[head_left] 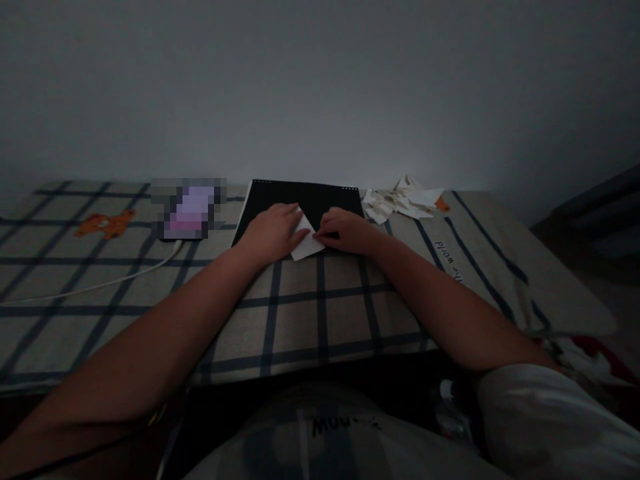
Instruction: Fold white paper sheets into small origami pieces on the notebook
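Closest to the camera is a pale shirt with dark letters (345,427) on the person's chest. Two bare arms reach away from it over a checked cloth with dark blue lines (300,320) that covers the bed.

Far along the cloth lies a flat black board (320,197). On its near edge sits a small white folded piece of paper (306,245). The left hand (273,230) lies flat on the left part of the paper, fingers together, pressing it down. The right hand (346,230) touches the paper's right side, and its fingertips push on the fold. Neither hand lifts the paper.

Far to the right, near the wall, is a heap of torn white paper scraps (403,200). On the left is a blurred pink and grey thing (189,208), with a white cable (100,283) running from it. Further left, a small orange bear picture (106,223) shows on the cloth.
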### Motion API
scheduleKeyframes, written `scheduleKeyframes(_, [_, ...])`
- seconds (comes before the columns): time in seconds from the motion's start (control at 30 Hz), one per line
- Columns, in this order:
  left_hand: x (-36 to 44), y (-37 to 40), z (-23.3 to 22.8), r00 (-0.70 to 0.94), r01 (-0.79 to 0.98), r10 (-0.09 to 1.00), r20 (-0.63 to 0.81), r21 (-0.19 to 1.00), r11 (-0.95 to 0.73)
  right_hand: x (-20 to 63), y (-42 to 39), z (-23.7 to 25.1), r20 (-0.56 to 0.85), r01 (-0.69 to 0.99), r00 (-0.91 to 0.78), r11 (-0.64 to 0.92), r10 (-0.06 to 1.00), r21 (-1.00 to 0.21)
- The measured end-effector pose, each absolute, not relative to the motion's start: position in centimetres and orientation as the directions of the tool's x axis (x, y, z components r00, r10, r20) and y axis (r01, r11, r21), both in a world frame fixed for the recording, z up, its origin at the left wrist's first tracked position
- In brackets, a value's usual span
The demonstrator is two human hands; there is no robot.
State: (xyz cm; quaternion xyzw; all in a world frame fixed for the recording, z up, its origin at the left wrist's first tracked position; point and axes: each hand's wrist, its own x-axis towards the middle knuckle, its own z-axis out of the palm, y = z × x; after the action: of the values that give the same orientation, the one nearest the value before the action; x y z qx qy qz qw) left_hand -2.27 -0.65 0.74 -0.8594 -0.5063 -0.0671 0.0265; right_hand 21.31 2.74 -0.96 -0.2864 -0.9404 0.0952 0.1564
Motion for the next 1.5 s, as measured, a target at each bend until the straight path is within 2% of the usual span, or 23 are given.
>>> scheduleKeyframes(0.17, [-2.2,-0.6,0.9,0.455,0.889,0.884,0.109,0.002,-0.458,21.9,3.1,-1.1,0.286,0.609,-0.701,0.757,0.654,-0.236])
scheduleKeyframes(0.27, [-2.2,-0.6,0.9,0.45,0.892,0.889,0.088,0.006,-0.452,22.2,3.3,-1.4,0.255,0.684,-0.653,0.7,0.713,-0.205])
scheduleKeyframes(0.4, [-2.2,-0.7,0.8,0.458,0.887,0.885,0.086,0.022,-0.461,22.2,3.6,-1.8,0.196,0.707,-0.654,0.682,0.731,-0.186])
scheduleKeyframes(0.53, [-2.3,-0.6,0.6,0.437,0.897,0.895,0.092,0.034,-0.441,22.1,3.6,-1.8,0.193,0.713,-0.644,0.672,0.74,-0.199])
scheduleKeyframes(0.63, [-2.3,-0.6,0.5,0.43,0.899,0.899,0.082,0.045,-0.435,22.2,3.5,-1.8,0.227,0.68,-0.665,0.703,0.711,-0.207])
scheduleKeyframes(0.8, [-2.4,-0.5,0.6,0.421,0.905,0.905,0.057,0.047,-0.423,22.5,3.4,-1.9,0.233,0.57,-0.761,0.796,0.605,-0.205])
scheduleKeyframes(1.03, [-2.6,-0.4,0.5,0.43,0.897,0.899,0.088,0.07,-0.436,22.2,3.5,-2.3,0.297,0.51,-0.778,0.833,0.553,-0.215])
scheduleKeyframes(1.2, [-2.6,-0.3,0.5,0.454,0.886,0.888,0.068,0.067,-0.458,22.6,4.0,-2.6,0.319,0.477,-0.781,0.842,0.537,-0.25])
scheduleKeyframes(1.37, [-2.8,0.0,0.5,0.55,0.832,0.834,0.033,0.067,-0.551,22.7,4.2,-2.5,0.38,0.435,-0.76,0.847,0.527,-0.304])
scheduleKeyframes(1.5, [-3.0,0.2,0.3,0.611,0.787,0.792,0.019,0.094,-0.609,22.3,4.0,-2.0,0.359,0.454,-0.76,0.837,0.542,-0.305])
